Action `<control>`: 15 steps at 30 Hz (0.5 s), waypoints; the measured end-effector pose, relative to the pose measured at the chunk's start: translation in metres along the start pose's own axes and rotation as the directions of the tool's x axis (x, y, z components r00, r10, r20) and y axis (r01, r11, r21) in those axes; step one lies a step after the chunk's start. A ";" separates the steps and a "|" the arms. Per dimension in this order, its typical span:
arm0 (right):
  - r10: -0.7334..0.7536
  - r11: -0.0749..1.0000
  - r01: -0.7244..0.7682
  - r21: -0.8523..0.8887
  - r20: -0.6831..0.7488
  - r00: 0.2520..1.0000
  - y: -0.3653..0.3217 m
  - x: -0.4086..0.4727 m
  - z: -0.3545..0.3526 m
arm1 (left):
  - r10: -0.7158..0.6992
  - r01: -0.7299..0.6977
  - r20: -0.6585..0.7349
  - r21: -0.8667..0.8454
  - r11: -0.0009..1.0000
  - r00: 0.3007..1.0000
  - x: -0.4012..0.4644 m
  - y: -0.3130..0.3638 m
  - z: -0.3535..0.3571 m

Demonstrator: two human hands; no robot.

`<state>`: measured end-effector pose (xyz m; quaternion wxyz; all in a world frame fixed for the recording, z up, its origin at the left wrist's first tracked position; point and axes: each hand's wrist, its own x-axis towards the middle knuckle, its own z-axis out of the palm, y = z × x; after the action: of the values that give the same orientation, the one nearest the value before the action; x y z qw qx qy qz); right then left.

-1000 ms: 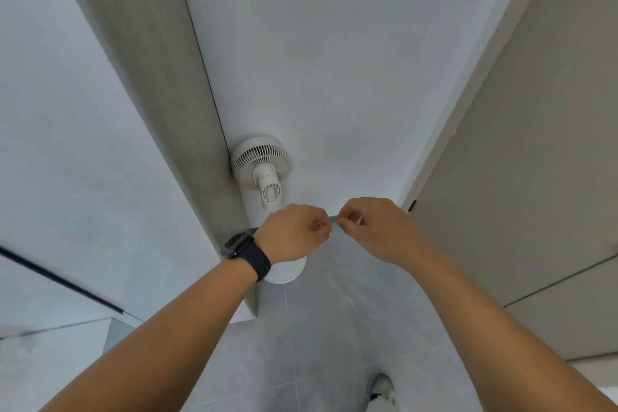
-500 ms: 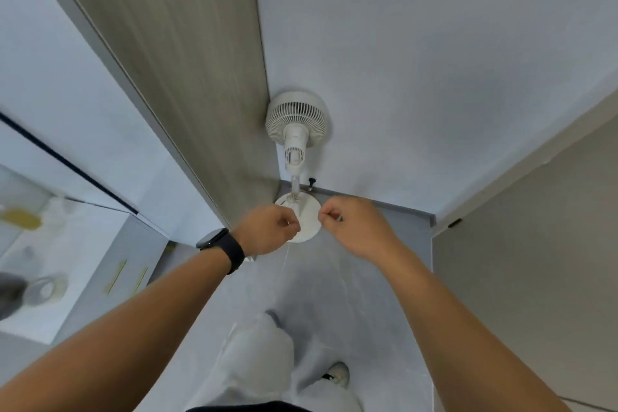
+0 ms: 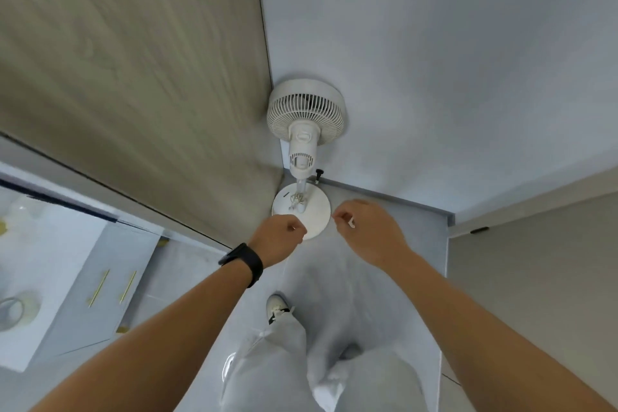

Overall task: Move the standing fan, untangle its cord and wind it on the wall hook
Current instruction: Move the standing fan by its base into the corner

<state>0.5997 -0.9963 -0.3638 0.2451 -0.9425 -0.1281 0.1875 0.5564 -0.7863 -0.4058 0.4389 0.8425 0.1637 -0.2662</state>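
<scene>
A white standing fan (image 3: pixel 305 124) stands in the corner where the wood panel meets the white wall, on its round white base (image 3: pixel 317 207). A tangle of thin cord (image 3: pixel 297 200) lies on the base by the pole. My left hand (image 3: pixel 279 237), with a black watch on the wrist, has its fingers curled and pinches a thin white cord that hangs down below it. My right hand (image 3: pixel 364 227) pinches a white bit of the cord (image 3: pixel 351 223) between thumb and fingers. Both hands hover just in front of the base, a little apart.
A wood-grain panel (image 3: pixel 133 77) rises on the left, a white wall (image 3: pixel 434 60) behind. A small black knob (image 3: pixel 319 174) sits low on the wall by the fan. A white cabinet with gold handles (image 3: pixel 100 288) stands at left. My legs and a shoe (image 3: pixel 277 308) are below.
The view has tilted down and closer to the fan. My hands, held together before, have drawn apart, with the cord still pinched in each.
</scene>
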 end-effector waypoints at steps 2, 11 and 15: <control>0.002 1.000 -0.002 -0.017 -0.004 1.000 0.013 0.017 0.011 | -0.046 0.046 0.005 -0.027 0.999 0.999 0.017 -0.007 0.004; -0.008 0.996 0.019 -0.089 0.126 0.992 0.098 0.125 0.097 | -0.243 0.243 0.019 -0.144 0.959 0.970 0.133 -0.082 0.057; -0.001 0.992 0.023 -0.125 0.172 0.985 0.151 0.187 0.151 | -0.294 0.289 -0.014 -0.134 0.948 0.956 0.204 -0.138 0.099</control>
<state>0.7267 -0.9995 -0.6175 0.1740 -0.9358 -0.1659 0.2580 0.6204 -0.7822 -0.6632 0.4460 0.7830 0.3108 -0.3024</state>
